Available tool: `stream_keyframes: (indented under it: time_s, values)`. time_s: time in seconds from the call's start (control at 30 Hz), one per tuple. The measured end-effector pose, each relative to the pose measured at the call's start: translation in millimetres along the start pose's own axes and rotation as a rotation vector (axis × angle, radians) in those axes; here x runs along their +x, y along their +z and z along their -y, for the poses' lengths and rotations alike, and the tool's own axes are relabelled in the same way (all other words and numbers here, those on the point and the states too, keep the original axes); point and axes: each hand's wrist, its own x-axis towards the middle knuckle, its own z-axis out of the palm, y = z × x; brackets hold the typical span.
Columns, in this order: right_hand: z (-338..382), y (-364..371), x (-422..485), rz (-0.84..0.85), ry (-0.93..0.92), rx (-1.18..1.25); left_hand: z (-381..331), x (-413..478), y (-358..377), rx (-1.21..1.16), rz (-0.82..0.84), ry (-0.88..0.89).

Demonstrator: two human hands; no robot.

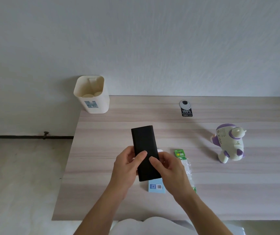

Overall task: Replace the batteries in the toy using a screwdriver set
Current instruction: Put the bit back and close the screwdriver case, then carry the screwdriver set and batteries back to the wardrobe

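I hold a flat black case (pixel 144 146), the screwdriver set, above the middle of the wooden table (pixel 220 192). My left hand (pixel 127 165) grips its left edge with the thumb on top. Gripping the lower right side is my right hand (pixel 169 168), thumb also on the case's face. The case is closed. A white and purple toy (pixel 229 143) lies on its side at the right of the table. A green battery pack (pixel 180 154) in clear wrapping lies just right of my right hand. Under the case sits a light blue box (pixel 157 186) with a barcode.
A cream plastic bin (pixel 91 94) stands at the table's back left corner, against the wall. A small round black and white tag (pixel 186 108) lies near the back edge. The floor lies to the left of the table.
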Motion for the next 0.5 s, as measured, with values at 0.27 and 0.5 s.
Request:
stream_keyframes:
  time_s: [0.27,0.5]
  values:
    - [-19,0,7,0.051,0.074,0.047,17,6,6,-0.084,0.012,-0.113]
    - [-58,-33,12,0.052,0.186,-0.084,52,12,8,-0.062,0.011,-0.249]
